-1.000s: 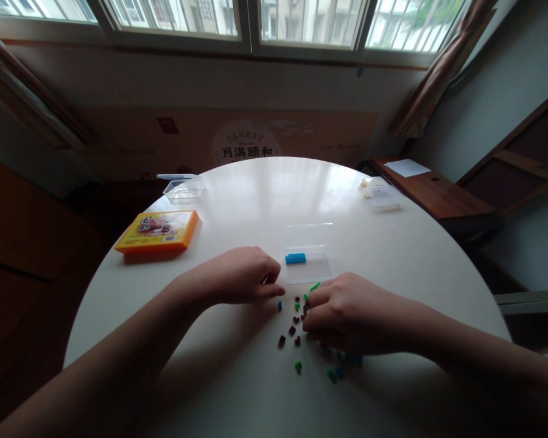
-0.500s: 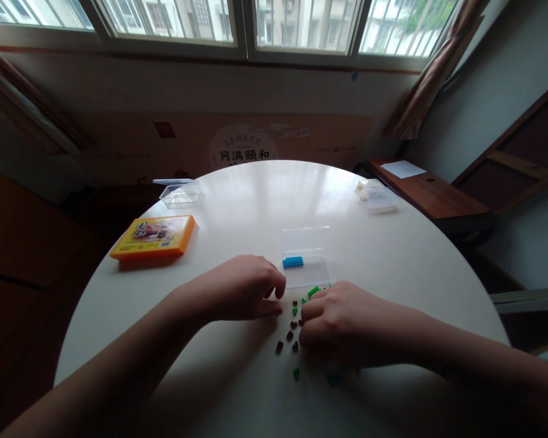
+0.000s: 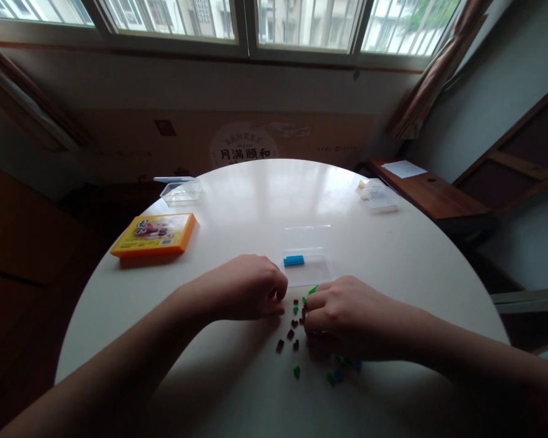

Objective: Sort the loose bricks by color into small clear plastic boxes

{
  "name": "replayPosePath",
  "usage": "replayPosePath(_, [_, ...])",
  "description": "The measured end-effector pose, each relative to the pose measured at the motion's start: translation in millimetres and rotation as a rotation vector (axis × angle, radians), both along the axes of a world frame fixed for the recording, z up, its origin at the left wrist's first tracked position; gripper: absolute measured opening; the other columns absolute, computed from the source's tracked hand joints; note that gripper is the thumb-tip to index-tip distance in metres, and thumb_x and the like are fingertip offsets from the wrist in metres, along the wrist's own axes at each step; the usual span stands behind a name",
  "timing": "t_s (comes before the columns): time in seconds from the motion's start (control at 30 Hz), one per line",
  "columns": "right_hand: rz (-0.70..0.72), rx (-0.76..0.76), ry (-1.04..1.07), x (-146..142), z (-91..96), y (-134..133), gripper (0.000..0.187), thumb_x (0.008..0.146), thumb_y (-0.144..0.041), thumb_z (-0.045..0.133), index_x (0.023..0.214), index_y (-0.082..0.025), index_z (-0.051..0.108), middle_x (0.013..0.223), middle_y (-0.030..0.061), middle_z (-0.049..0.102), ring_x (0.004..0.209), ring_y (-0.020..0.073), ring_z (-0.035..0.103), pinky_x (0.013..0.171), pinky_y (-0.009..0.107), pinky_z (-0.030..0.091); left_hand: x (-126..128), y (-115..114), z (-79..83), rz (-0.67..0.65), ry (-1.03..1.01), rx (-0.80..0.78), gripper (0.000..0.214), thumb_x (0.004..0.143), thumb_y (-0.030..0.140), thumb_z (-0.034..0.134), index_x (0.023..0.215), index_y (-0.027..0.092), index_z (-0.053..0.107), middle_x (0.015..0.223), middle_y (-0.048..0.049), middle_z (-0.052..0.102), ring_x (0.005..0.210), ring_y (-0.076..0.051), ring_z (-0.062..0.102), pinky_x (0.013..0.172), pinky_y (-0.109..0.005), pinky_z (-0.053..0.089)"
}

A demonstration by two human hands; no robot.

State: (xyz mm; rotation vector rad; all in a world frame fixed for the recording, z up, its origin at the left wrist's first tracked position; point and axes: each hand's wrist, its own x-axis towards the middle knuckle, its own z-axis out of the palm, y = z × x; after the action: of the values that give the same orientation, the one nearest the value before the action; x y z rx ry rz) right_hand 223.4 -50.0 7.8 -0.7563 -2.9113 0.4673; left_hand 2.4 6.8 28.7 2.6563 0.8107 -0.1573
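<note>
My left hand hovers at the table's middle, left of small loose building bricks. Its fingers curl loosely, a small gap shows before the thumb, and nothing is seen in it. My right hand reaches down among the bricks with fingers bent together; whatever its tips hold is hidden. Beside its fingers lie brown bricks and a long green brick. Green bricks and blue bricks are scattered below. Beyond the hands stands an open clear plastic case holding blue bricks.
On the white round table an orange-edged box lies to the left. Behind it is a clear container with its lid raised. Another clear case sits at the far right. A wooden desk with paper stands beyond.
My right hand has shifted slightly up and right, uncovering more green and blue bricks beneath it. My left hand has barely moved, its fingertips a little nearer the thumb.
</note>
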Motion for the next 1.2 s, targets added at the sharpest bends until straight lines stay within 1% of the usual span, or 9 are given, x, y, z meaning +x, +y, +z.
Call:
replayPosePath(0.13, [0.004, 0.026, -0.023, -1, -0.1, 0, 0.02, 0.088, -0.025, 0.056, 0.069, -0.019, 0.061, 0.074, -0.0003, 0.064, 0.066, 0.0123, 0.052, 0.057, 0.028, 0.028, 1, 1, 0.6, -0.004, 0.007, -0.001, 0.004, 0.077, 0.023, 0.067, 0.073, 0.024, 0.07, 0.074, 0.0027, 0.069, 0.065, -0.013, 0.058, 0.062, -0.024, 0.04])
replayPosePath(0.27, [0.02, 0.02, -0.032, -1, 0.2, 1, 0.021, 0.088, -0.026, 0.056, 0.069, -0.019, 0.06, 0.073, -0.001, 0.063, 0.066, 0.0121, 0.051, 0.058, 0.027, 0.028, 1, 1, 0.9, -0.006, 0.01, -0.007, 0.005, 0.076, 0.022, 0.067, 0.074, 0.024, 0.071, 0.074, 0.0024, 0.069, 0.066, -0.013, 0.058, 0.062, -0.024, 0.039])
replayPosePath(0.5, [0.03, -0.052, -0.031, 2, 5.1, 2, 0.016, 0.088, -0.022, 0.056, 0.072, -0.02, 0.06, 0.079, -0.0022, 0.064, 0.07, 0.0114, 0.052, 0.06, 0.026, 0.031, 1, 2, -1.4, -0.002, 0.005, 0.009, 0.006, 0.077, 0.022, 0.066, 0.075, 0.024, 0.071, 0.074, 0.0024, 0.069, 0.066, -0.013, 0.058, 0.062, -0.024, 0.039])
replayPosePath(0.67, [0.015, -0.077, -0.023, 4, 5.1, 2, 0.016, 0.089, -0.026, 0.055, 0.076, -0.021, 0.061, 0.084, -0.0026, 0.066, 0.075, 0.0115, 0.055, 0.063, 0.026, 0.032, 0, 3, -1.2, 0.0, 0.004, 0.02, 0.005, 0.079, 0.026, 0.068, 0.075, 0.024, 0.071, 0.074, 0.0033, 0.069, 0.066, -0.013, 0.058, 0.062, -0.024, 0.038])
replayPosePath(0.83, [0.013, -0.027, -0.037, 0, -0.2, -2, 0.016, 0.086, -0.028, 0.059, 0.072, -0.02, 0.059, 0.075, -0.0029, 0.063, 0.069, 0.0115, 0.052, 0.059, 0.027, 0.029, -1, 2, -3.0, 0.001, -0.006, 0.032, 0.004, 0.076, 0.023, 0.067, 0.074, 0.025, 0.07, 0.073, 0.0037, 0.069, 0.066, -0.013, 0.058, 0.062, -0.023, 0.039])
replayPosePath(1.0, [0.005, 0.006, -0.057, -3, 2.3, -3, 0.015, 0.086, -0.026, 0.059, 0.073, -0.02, 0.061, 0.076, -0.0022, 0.065, 0.068, 0.0118, 0.053, 0.058, 0.028, 0.029, 0, 1, -4.8, -0.008, -0.001, 0.054, 0.009, 0.074, 0.018, 0.063, 0.073, 0.025, 0.069, 0.073, 0.0034, 0.068, 0.063, -0.012, 0.056, 0.06, -0.024, 0.039])
replayPosePath(1.1, [-0.061, 0.019, 0.006, 2, 7.6, 2, 0.013, 0.089, -0.027, 0.058, 0.08, -0.022, 0.066, 0.078, -0.0019, 0.066, 0.068, 0.0115, 0.054, 0.059, 0.026, 0.03, 0, 1, -3.1, -0.006, 0.001, 0.046, 0.011, 0.074, 0.017, 0.062, 0.073, 0.024, 0.069, 0.073, 0.0031, 0.068, 0.064, -0.013, 0.056, 0.061, -0.024, 0.04])
replayPosePath(1.2, [-0.224, 0.063, 0.1, 13, 10.7, 14, 0.015, 0.091, -0.034, 0.059, 0.089, -0.025, 0.07, 0.078, -0.002, 0.067, 0.067, 0.0111, 0.055, 0.06, 0.025, 0.032, 1, 1, -0.6, 0.0, 0.013, 0.036, 0.012, 0.075, 0.017, 0.061, 0.074, 0.024, 0.07, 0.073, 0.0027, 0.068, 0.065, -0.013, 0.057, 0.061, -0.024, 0.04])
